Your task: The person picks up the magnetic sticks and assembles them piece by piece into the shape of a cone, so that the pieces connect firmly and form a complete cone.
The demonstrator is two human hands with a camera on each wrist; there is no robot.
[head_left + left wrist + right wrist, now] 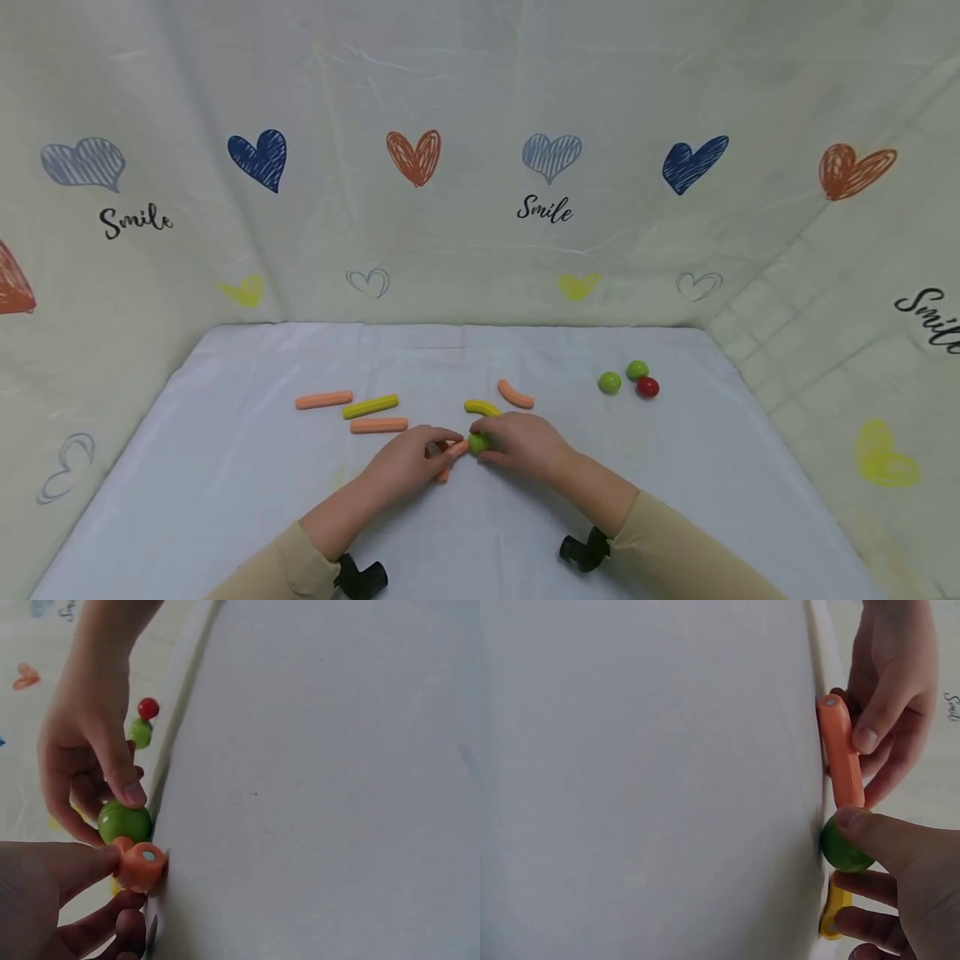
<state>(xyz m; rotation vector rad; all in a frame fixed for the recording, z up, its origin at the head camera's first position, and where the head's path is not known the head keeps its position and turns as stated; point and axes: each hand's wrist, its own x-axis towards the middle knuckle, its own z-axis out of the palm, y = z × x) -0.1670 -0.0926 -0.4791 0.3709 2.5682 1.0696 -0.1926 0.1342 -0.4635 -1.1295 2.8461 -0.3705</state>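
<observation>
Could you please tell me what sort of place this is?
Probably a makeshift indoor recording booth: there's a white-covered table, a heart-printed backdrop behind it, and black wrist-worn devices.

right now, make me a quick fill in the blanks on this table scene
In the right hand, the held ball is ____.
The ____ hand holds an orange piece.
Beside the red ball lie two loose balls, both ____.
The stick beside two straight orange sticks is ____.
Missing words: green; left; green; yellow.
</observation>
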